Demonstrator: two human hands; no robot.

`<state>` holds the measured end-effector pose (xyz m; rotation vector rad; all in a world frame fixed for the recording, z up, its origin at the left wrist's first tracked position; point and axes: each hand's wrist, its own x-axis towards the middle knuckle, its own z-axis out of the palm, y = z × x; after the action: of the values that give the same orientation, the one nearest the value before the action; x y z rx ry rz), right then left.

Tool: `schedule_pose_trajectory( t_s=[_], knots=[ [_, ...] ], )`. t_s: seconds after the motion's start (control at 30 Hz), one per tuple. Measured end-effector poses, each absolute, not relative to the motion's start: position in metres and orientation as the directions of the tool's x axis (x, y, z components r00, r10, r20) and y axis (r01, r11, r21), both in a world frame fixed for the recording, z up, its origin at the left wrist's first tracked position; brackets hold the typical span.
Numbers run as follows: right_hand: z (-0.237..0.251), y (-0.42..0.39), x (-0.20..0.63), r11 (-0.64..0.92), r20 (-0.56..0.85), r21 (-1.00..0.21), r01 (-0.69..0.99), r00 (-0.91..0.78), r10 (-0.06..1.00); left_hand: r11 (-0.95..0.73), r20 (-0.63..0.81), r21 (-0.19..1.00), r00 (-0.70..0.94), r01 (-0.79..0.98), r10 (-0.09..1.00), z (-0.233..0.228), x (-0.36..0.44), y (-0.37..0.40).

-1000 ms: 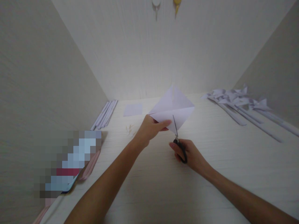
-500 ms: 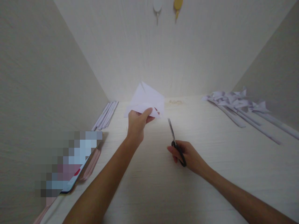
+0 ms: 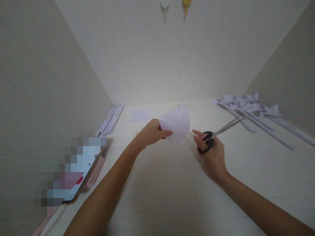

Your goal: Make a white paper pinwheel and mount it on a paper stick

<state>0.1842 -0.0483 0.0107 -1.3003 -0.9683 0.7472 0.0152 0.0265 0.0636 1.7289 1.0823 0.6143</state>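
Under both hands runs a pale wooden desk (image 3: 172, 196) walled on three sides; the left hand (image 3: 150, 134) pinches a folded paper (image 3: 177, 124), lifted just beyond its fingertips. The right hand (image 3: 211, 157) grips black scissors (image 3: 216, 134), blades nearly closed, pointing away towards paper pinwheels (image 3: 248, 105). Beyond the left fingers lie a paper square (image 3: 139, 115) and strips (image 3: 110, 119); a blurred patch hides something beside the left forearm.

Paper-craft desk: pale walled tabletop (image 3: 172, 196), folded paper pinwheels (image 3: 248, 105).

The pale wood-grain table (image 3: 172, 196) carries a small paper square (image 3: 139, 115) at upper centre, paper strips (image 3: 110, 120) along its left edge, paper pinwheels (image 3: 256, 109) at upper right, and a pink strip (image 3: 94, 173) at lower left.
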Motion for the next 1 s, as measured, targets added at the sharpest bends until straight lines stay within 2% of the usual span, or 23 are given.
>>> schedule_pose_trajectory(
  t_s=[0.13, 0.27, 0.5, 0.63, 0.77, 0.9, 1.0],
  knots=[
    [0.003, -0.046, 0.184, 0.134, 0.137, -0.99, 0.035, 0.419, 0.897, -0.226, -0.072, 0.884, 0.597, 0.41, 0.799, 0.061, 0.015, 0.025],
    [-0.003, -0.044, 0.184, 0.089, 0.109, -0.994, 0.065, 0.427, 0.898, -0.272, -0.081, 0.859, 0.64, 0.433, 0.764, 0.061, 0.015, 0.025],
    [-0.001, -0.045, 0.185, 0.084, 0.119, -0.991, 0.102, 0.415, 0.902, -0.303, -0.08, 0.801, 0.594, 0.516, 0.801, 0.065, 0.009, 0.027],
    [0.001, -0.046, 0.184, 0.063, 0.101, -0.992, 0.113, 0.371, 0.923, -0.3, -0.057, 0.814, 0.582, 0.497, 0.811, 0.067, 0.009, 0.027],
    [0.002, -0.046, 0.182, 0.005, -0.009, -0.999, -0.042, 0.318, 0.948, -0.265, 0.016, 0.881, 0.534, 0.392, 0.845, 0.069, 0.013, 0.026],
    [0.005, -0.044, 0.181, 0.097, -0.014, -0.963, -0.25, 0.41, 0.912, -0.103, 0.001, 0.975, 0.455, 0.198, 0.89, 0.073, 0.017, 0.022],
    [0.008, -0.043, 0.18, 0.148, -0.037, -0.916, -0.373, 0.446, 0.894, 0.0, -0.049, 0.996, 0.529, 0.092, 0.847, 0.071, 0.022, 0.017]
  ],
)
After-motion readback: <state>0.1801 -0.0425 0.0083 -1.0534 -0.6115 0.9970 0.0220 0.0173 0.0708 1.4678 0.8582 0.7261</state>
